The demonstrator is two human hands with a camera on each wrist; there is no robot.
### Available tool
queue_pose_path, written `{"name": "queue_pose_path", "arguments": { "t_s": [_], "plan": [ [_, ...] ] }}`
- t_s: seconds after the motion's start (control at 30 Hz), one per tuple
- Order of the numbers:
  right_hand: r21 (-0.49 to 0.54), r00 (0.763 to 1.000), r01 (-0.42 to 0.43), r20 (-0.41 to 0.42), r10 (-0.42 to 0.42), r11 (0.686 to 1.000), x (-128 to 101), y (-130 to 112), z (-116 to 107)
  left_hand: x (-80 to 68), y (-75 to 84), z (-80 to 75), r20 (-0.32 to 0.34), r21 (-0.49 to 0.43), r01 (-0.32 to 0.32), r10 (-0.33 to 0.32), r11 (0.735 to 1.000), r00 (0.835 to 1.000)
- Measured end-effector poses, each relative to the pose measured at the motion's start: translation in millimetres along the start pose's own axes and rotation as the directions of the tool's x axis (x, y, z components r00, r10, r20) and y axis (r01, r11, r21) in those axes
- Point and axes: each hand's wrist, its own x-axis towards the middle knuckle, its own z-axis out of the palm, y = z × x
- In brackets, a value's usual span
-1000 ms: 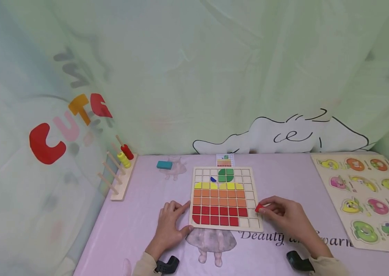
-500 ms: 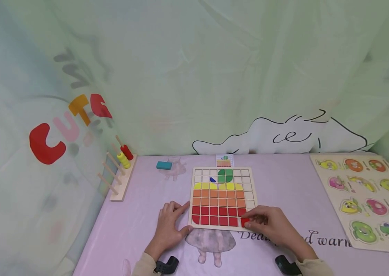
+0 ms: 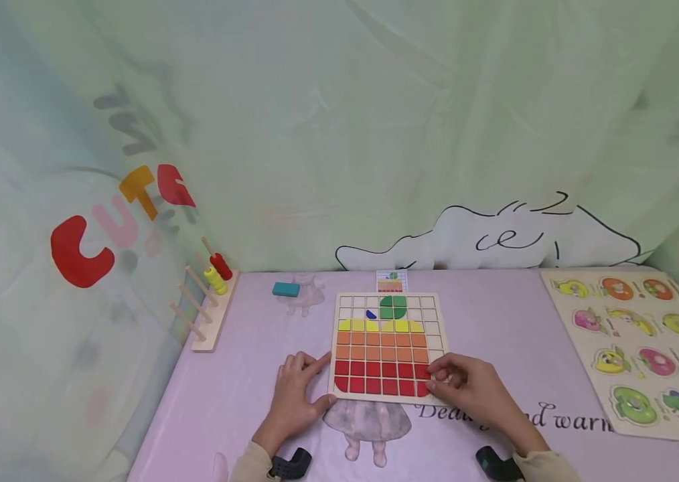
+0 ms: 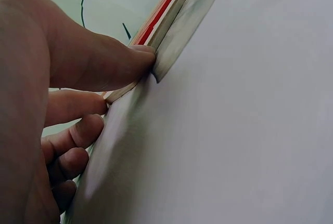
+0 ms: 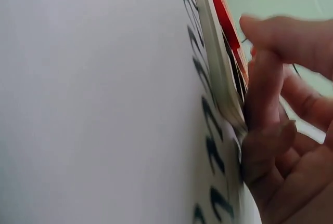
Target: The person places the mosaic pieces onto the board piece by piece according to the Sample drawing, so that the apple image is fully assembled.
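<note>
A wooden grid board (image 3: 439, 338) lies mid-table, filled with yellow, orange and red tiles, a green shape (image 3: 394, 306) and a small blue piece (image 3: 371, 313) near the top. My left hand (image 3: 321, 381) rests against the board's left edge, thumb at the front left corner; in the left wrist view the thumb (image 4: 119, 63) presses the board's edge (image 4: 177, 16). My right hand (image 3: 436, 381) is at the front right corner, fingertips pinching a red piece (image 3: 421, 389) that sits in the bottom row. In the right wrist view my right hand's fingers (image 5: 263, 99) lie against the board's edge (image 5: 218, 78).
A wooden peg rack (image 3: 207, 314) with red and yellow rings stands at the left. A teal block (image 3: 286, 288) and a small pattern card (image 3: 392, 281) lie behind the board. A fruit puzzle board (image 3: 647, 348) lies at the right. A green curtain hangs behind the table.
My right hand carried the red piece from beside the board's right edge leftward and down into the bottom row's right end. The left hand stayed put.
</note>
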Motion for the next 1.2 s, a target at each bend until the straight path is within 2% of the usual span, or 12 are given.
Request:
{"name": "queue_pose_path", "arguments": {
  "t_s": [0.3, 0.5, 0.67, 1.0, 1.2],
  "plan": [
    [-0.032, 0.997, -0.067, -0.049, 0.065, 0.997, 5.9, -0.2, 4.0, 2.3, 2.5, -4.7, 0.011, -0.031, -0.007, 0.008, 0.999, 1.0],
    [-0.041, 0.998, -0.053, -0.022, 0.052, 0.998, 6.2, 0.4, 3.9, 1.3, 1.3, -3.6, 0.002, -0.018, -0.005, 0.005, 1.0, 1.0],
    [-0.056, 0.999, -0.035, -0.002, 0.034, 0.998, 3.3, 0.1, 5.3, 0.6, 2.4, -3.2, 0.013, -0.027, 0.028, -0.028, 0.999, 1.0],
    [-0.052, 1.0, -0.007, -0.016, 0.006, 0.999, -0.5, 0.9, 7.1, -1.2, 3.4, -3.4, 0.021, -0.018, 0.027, -0.027, 0.999, 0.999],
    [-0.082, 0.999, -0.033, -0.029, 0.031, 0.996, 0.1, -1.5, 6.4, 1.2, 3.4, -0.9, 0.044, -0.027, 0.053, -0.052, 0.998, 0.998]
  ]
}}
